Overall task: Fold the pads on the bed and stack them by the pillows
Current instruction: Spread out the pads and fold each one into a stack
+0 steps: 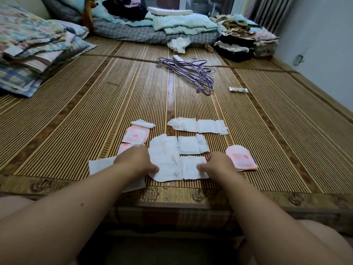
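Several white and pink pads lie unfolded on the bamboo mat near the bed's front edge. The nearest white pad [168, 161] lies flat between my hands. My left hand [136, 160] pinches its left edge, and my right hand [217, 163] pinches its right section [191, 167]. Behind it lie a smaller white pad [191, 145] and a long white pad [198, 126]. A pink pad [136, 133] sits at the left and a folded pink pad [241, 157] beside my right hand. Another white pad [100, 165] lies partly under my left arm. The pillows [36, 52] are stacked at the far left.
Purple wire hangers [193, 73] lie mid-mat, with a small wrapped packet [238, 89] to their right. Folded bedding [172, 23] and piles of clothes [246, 39] line the far edge. A wall [324, 44] runs along the right. The bamboo mat [76, 121] covers the bed.
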The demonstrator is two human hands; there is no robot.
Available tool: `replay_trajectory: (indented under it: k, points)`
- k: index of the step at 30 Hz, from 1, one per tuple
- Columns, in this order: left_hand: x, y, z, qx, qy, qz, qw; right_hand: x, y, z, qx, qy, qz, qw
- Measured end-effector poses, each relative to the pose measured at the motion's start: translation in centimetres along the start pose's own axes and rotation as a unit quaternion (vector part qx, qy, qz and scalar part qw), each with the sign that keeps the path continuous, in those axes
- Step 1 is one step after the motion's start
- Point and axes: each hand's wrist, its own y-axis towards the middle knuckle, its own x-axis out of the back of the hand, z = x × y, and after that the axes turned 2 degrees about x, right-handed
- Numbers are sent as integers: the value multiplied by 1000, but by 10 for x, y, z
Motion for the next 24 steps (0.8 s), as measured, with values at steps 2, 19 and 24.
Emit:
replay_trajectory:
  k: [2, 19, 24]
  points:
    - [-5, 0, -3, -6, 4, 6, 1000, -2, 4, 2, -15, -4, 6, 1000]
    - [1, -16, -33, -31, -429, 67, 900, 10, -27, 6, 66, 413, -5, 908]
    - [-2, -23, -43, -53, -441, 72, 893, 3, -45, 25, 105, 413, 57, 903]
